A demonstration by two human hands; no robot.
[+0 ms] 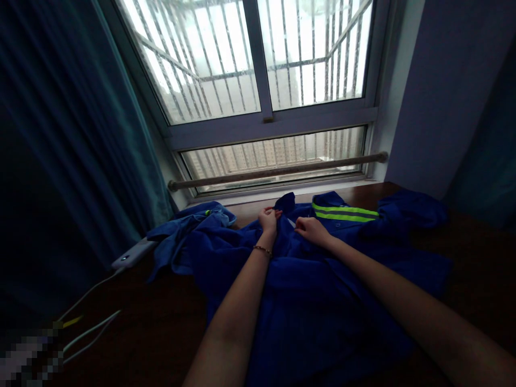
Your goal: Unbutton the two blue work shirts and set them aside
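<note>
A blue work jacket [306,301] with yellow-green reflective stripes [342,214] lies spread on a dark wooden surface [153,322] below a window. My left hand [269,219], with a thin bracelet at the wrist, pinches the fabric at the collar near the jacket's far edge. My right hand [311,230] is closed on the cloth just to the right of it, close to the stripes. Both forearms stretch out over the jacket.
A window [266,80] with bars outside fills the wall ahead, with a rod [278,171] along its base. Dark curtains [72,150] hang at the left. A phone [133,253] with white cables [88,328] lies at the left of the wooden surface.
</note>
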